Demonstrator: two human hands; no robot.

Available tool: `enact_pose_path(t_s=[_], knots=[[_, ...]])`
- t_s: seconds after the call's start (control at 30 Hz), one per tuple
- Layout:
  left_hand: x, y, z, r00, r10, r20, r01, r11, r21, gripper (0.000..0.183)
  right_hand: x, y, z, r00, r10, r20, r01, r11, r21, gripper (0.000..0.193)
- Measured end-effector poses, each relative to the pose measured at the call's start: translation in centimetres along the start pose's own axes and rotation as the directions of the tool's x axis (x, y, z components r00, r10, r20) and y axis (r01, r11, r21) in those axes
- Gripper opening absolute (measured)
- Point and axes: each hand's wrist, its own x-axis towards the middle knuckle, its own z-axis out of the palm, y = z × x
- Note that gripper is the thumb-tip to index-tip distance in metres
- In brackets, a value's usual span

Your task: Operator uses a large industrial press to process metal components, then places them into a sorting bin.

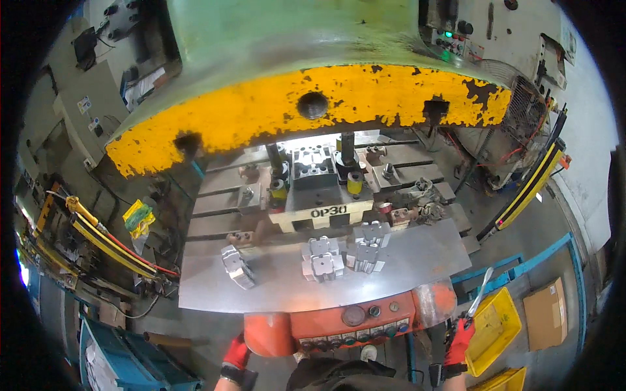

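Observation:
My left hand (236, 352), in a red glove, is at the left end of an orange control box (306, 327); the box hides its fingers. My right hand (460, 343), also red-gloved, is closed round a long silver tongs-like tool (481, 291), beside the right end of that box. The tool's tip points up and away from me. On the metal plate ahead stand several silver machined blocks: one block (237, 266) apart at left, a pair (323, 259) in the middle, and another group (368, 247) to their right. Neither hand touches them.
A yellow press ram (365, 94) hangs above a die set (319, 202) on the slotted bed. Yellow-black guard posts (107, 244) (528, 189) flank it. At right are a yellow bin (492, 329), a cardboard box (546, 316) and a blue rail (538, 266); a blue cart (130, 358) stands at left.

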Motion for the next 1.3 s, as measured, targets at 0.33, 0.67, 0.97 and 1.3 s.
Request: enact_pose_path(t_s=[0.33,0.67,0.97,1.3], knots=[[0.0,12.2,12.2,0.879,0.473,0.058,-0.361,0.581,0.729,0.047,5.8,4.2,5.8,0.866,0.077,0.494,0.091,0.947,-0.308,0.047],[-0.2,11.8,11.3,0.862,0.496,0.103,-0.415,0.574,0.705,0.051,6.6,4.1,6.7,0.851,0.078,0.520,0.132,0.925,-0.355,0.047],[-0.4,10.1,9.2,0.886,0.446,0.126,-0.388,0.568,0.725,0.056,7.1,4.1,7.3,0.847,0.093,0.523,0.124,0.923,-0.365,0.047],[0.6,9.5,1.2,0.986,-0.139,0.087,-0.020,0.424,0.906,0.057,6.1,5.3,5.8,0.872,0.106,0.479,0.075,0.936,-0.344,0.048]])
